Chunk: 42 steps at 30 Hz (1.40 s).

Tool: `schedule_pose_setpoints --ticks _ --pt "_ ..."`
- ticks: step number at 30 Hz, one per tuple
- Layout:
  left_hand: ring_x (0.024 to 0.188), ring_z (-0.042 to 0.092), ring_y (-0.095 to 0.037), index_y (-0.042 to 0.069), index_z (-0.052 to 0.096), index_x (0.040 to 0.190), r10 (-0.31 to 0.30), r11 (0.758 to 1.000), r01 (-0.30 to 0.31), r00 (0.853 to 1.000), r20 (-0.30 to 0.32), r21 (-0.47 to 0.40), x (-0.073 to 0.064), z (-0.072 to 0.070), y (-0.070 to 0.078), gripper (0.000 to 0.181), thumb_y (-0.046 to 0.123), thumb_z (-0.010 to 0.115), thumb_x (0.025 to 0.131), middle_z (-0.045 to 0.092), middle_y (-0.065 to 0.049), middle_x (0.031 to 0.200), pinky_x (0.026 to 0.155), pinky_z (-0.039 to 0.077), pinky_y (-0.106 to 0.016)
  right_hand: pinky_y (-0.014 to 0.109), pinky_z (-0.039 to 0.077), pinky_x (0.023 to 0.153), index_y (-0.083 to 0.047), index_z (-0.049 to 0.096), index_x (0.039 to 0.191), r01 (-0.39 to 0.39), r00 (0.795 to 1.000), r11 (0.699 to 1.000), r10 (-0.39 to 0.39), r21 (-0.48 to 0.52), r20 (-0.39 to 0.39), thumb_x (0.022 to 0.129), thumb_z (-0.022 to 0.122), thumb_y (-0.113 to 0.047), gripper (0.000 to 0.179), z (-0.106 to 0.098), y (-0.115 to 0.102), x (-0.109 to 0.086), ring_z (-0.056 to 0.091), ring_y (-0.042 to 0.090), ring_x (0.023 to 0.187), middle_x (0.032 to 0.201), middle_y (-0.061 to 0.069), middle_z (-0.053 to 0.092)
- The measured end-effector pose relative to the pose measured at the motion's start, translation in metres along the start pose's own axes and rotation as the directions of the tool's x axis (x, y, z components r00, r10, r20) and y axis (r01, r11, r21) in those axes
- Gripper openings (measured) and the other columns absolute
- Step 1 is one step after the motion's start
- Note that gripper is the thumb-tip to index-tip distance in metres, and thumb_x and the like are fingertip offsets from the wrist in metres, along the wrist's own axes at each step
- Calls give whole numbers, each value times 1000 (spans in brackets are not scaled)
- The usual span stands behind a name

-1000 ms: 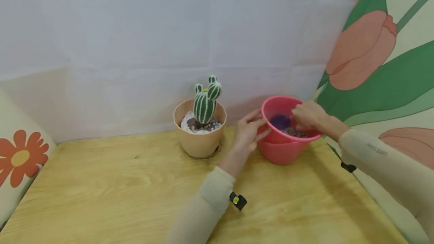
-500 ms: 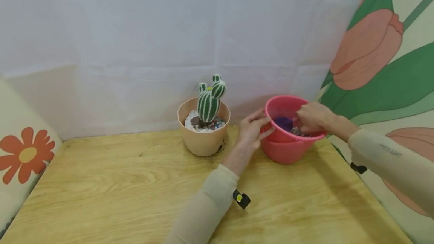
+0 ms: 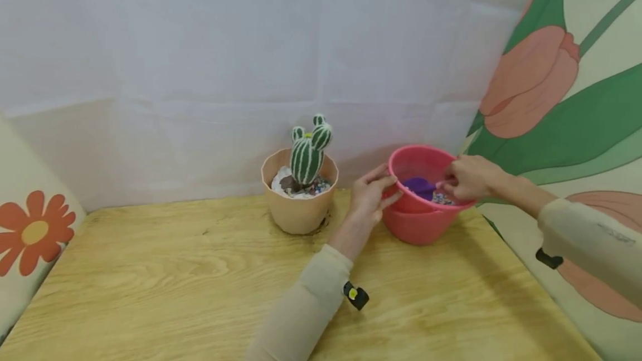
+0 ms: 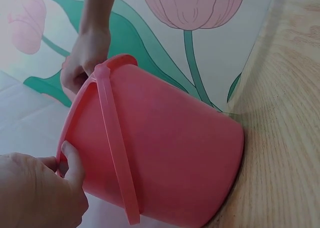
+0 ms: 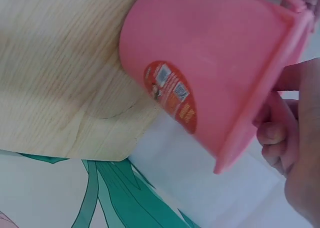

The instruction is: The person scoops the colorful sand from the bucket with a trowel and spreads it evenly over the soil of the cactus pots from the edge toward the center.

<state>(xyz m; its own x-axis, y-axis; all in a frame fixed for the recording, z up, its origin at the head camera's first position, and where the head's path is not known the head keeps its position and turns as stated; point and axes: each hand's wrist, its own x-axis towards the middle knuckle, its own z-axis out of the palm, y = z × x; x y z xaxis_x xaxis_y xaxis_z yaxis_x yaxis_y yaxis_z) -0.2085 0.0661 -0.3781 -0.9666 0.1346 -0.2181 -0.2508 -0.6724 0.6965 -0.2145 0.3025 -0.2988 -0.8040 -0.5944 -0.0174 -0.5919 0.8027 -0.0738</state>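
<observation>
A pink bucket (image 3: 418, 227) stands on the table, with small multicoloured gravel (image 3: 442, 198) inside. My left hand (image 3: 368, 196) holds its left rim; in the left wrist view the fingers (image 4: 74, 163) pinch the bucket's edge. Over the right side of the opening, my right hand (image 3: 468, 178) grips a small toy shovel. The shovel's purple blade (image 3: 420, 187) lies low in the bucket, by the gravel. In the right wrist view, curled fingers wrap the pink shovel handle (image 5: 291, 143). I cannot tell whether the blade carries gravel.
Left of the bucket stands a beige pot (image 3: 299, 213) with a knitted green cactus (image 3: 307, 160), white stuffing and some coloured gravel. The wooden table (image 3: 175, 283) ends at a white cloth backdrop (image 3: 200, 71). A flower-printed panel (image 3: 562, 127) borders the right side.
The right hand has drawn slightly up and to the right, tilting the shovel so more of its purple blade shows. My left hand keeps its hold on the rim.
</observation>
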Motion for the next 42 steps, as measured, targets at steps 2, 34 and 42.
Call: schedule_pose_setpoints --ticks 2,34,42 --pt "117 61 -42 6 67 134 -2 1000 2 1000 -3 0 -1 -2 1 51 -13 70 87 61 -25 130 77 62 -39 22 22 44 -22 46 57 -1 1000 998 0 56 22 96 66 -17 44 -1 -2 -1 24 1 45 49 -14 32" --pt "100 69 -27 2 64 135 9 1000 -9 1000 -2 2 -7 0 -6 50 -11 71 88 66 -16 121 79 62 -39 21 30 44 -1 76 89 -532 844 549 404 645 353 98 66 -33 34 -16 -18 -34 38 10 47 65 6 60" --pt "103 69 -28 2 62 138 15 1000 -15 1000 20 20 -5 -3 0 50 -8 70 90 66 -14 121 80 61 -38 24 30 45 -2 67 74 -527 843 547 432 651 319 98 67 -35 41 -22 -21 -37 36 13 46 57 3 50"
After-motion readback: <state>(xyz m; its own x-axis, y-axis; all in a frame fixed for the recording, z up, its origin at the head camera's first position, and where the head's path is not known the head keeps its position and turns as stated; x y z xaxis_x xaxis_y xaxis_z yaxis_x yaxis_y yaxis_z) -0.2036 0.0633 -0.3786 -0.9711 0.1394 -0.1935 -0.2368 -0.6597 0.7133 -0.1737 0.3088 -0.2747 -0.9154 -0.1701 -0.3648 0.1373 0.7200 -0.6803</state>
